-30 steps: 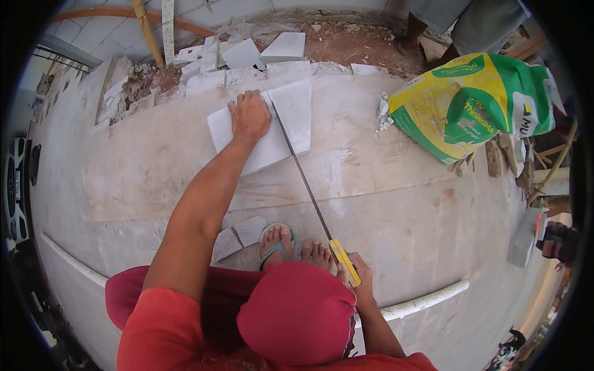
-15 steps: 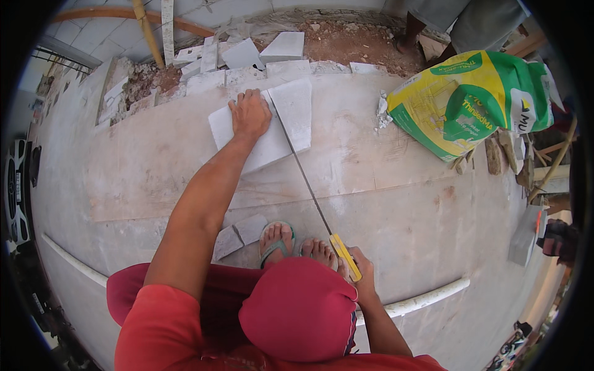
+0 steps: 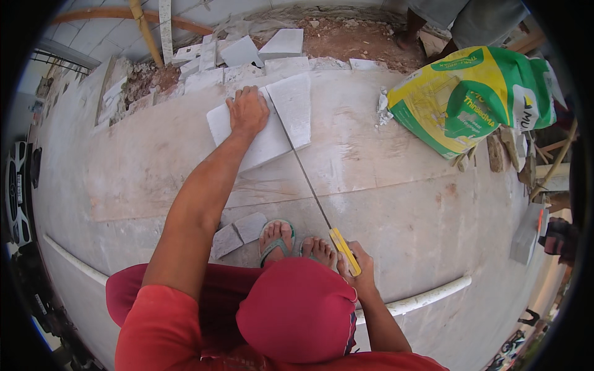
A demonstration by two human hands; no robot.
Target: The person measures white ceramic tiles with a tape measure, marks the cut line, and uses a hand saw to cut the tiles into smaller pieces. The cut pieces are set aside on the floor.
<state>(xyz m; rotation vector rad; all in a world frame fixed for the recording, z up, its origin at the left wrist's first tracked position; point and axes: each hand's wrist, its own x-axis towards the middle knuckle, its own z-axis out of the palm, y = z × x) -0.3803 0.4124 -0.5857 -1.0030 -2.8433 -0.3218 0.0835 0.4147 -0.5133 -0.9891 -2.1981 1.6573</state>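
A white lightweight building block (image 3: 247, 148) lies on the ground in front of me. My left hand (image 3: 247, 114) bears down on its left part, fingers bent over the far edge. My right hand (image 3: 360, 266) is wrapped round the yellow handle of a hand saw (image 3: 306, 175), low and close to my right knee. The long thin blade runs up and left from the handle and sits in a cut line across the block, right of my left hand. On the far side of the cut lies the block's narrower right part (image 3: 291, 111).
A green and yellow bag (image 3: 458, 105) stands at right, beside white crumbs. Block offcuts (image 3: 281, 44) lie along the dirt strip at the back, where another person's legs (image 3: 489, 25) show. Two grey pieces (image 3: 238, 235) lie by my feet; a white pipe (image 3: 427, 300) runs behind.
The saw and right hand have barely shifted, the handle perhaps slightly nearer the block. My left hand keeps its place on the block. The whole view has tilted a little.
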